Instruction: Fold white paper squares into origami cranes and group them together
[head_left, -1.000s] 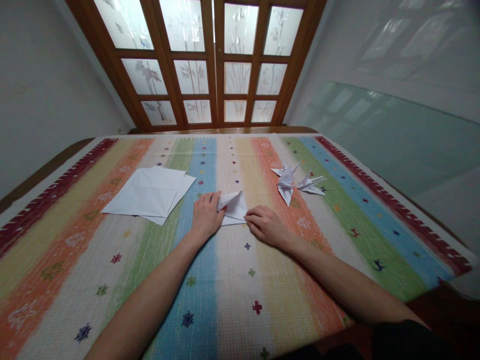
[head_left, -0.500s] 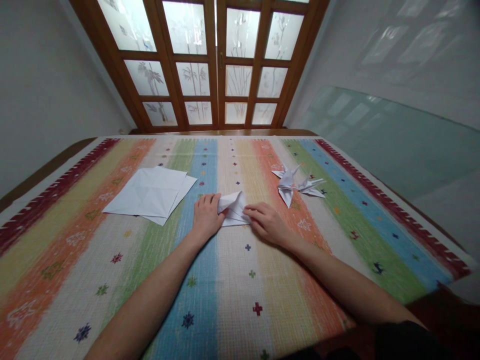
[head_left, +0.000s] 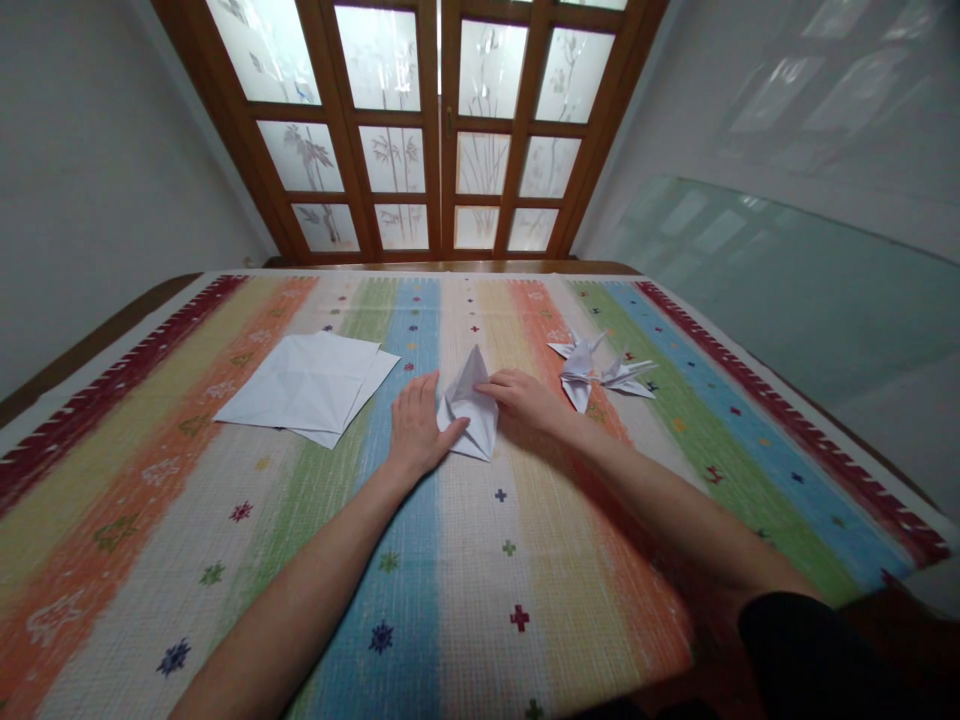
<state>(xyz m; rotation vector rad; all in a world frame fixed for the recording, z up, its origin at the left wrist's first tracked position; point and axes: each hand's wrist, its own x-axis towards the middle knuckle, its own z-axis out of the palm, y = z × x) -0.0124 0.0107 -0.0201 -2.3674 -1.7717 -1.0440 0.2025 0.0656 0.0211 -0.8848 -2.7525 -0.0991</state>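
A piece of folded white paper (head_left: 480,435) lies on the striped cloth between my hands, with a pointed flap standing up toward the far side. My left hand (head_left: 417,420) holds it from the left, the thumb pressed on the lower folds and the fingers along its left edge. From the right, my right hand (head_left: 523,397) pinches the raised flap with its fingertips. The fingers cover part of the paper's right side. To the right rest two folded paper cranes (head_left: 577,370), close together, neither touched by a hand.
A stack of white paper sheets (head_left: 300,380) lies left of my left hand. The striped tablecloth (head_left: 472,600) covers the table. Beyond the far edge stand wooden doors with frosted panes (head_left: 390,160), and a glass panel (head_left: 712,250) leans by the right wall.
The paper's flap has been lifted and drawn up into a tall point away from me. My right hand has moved up and left onto it; my left thumb now lies across the lower folds.
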